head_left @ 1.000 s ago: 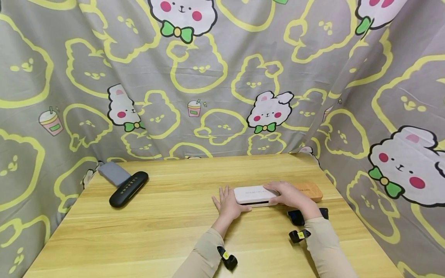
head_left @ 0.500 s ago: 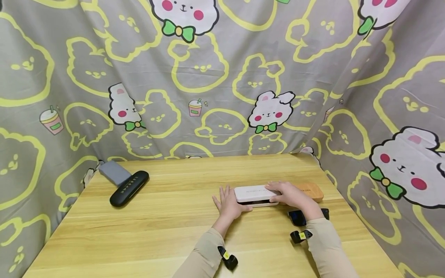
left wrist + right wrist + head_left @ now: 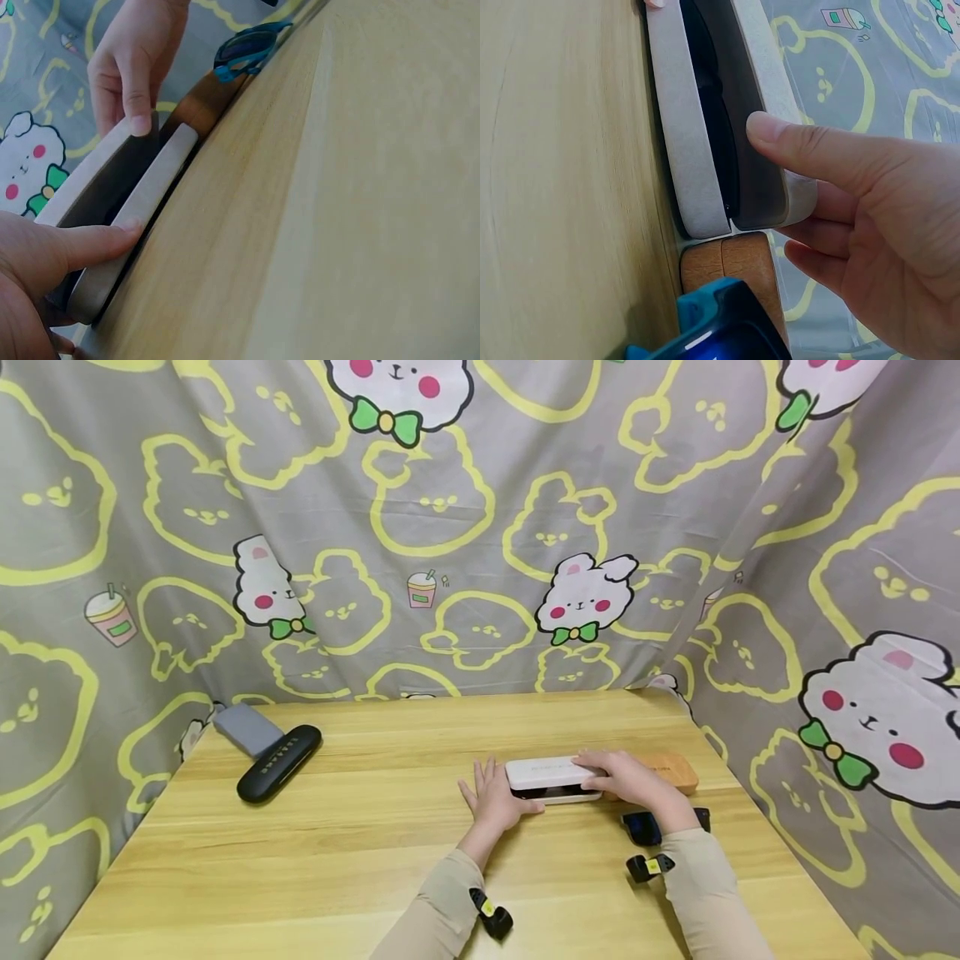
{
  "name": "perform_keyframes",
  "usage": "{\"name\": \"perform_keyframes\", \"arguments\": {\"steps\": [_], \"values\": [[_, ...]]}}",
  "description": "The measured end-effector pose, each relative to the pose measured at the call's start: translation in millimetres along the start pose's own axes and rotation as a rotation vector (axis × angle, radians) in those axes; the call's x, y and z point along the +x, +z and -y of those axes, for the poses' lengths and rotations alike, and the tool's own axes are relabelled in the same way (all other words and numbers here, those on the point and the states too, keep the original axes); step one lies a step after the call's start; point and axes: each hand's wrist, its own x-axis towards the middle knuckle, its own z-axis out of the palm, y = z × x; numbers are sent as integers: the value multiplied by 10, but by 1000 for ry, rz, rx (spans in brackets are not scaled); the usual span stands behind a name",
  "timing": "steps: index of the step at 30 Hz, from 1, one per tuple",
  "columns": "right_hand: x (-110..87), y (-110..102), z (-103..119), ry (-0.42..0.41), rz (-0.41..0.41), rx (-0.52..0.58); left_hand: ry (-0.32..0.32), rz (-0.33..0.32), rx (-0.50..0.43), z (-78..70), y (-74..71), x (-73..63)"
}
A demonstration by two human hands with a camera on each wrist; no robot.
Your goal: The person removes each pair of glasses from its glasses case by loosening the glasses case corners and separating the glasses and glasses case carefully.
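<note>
White case (image 3: 549, 772) on desk (image 3: 337, 860): part-open, contents inside.
Right hand (image 3: 630, 779) pinches the lid (image 3: 765, 64); left hand (image 3: 495, 797), fingers spread, presses its thumb on the base (image 3: 681, 120). Opening judged incomplete; dark item (image 3: 721, 135) within, possibly glasses, shadow obscuring it.

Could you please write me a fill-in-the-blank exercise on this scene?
The right hand holds open the white case's ____.
On the left hand, the ____ rests against that case's front.
The black case lies on the table's ____ side.
The brown case lies at the white case's ____ end.

Missing words: lid; thumb; left; right.
</note>
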Motion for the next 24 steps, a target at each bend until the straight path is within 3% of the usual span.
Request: {"name": "perform_keyframes", "arguments": {"steps": [24], "values": [[16, 15, -7, 22, 16, 30, 7, 4, 4, -23, -34, -20]]}}
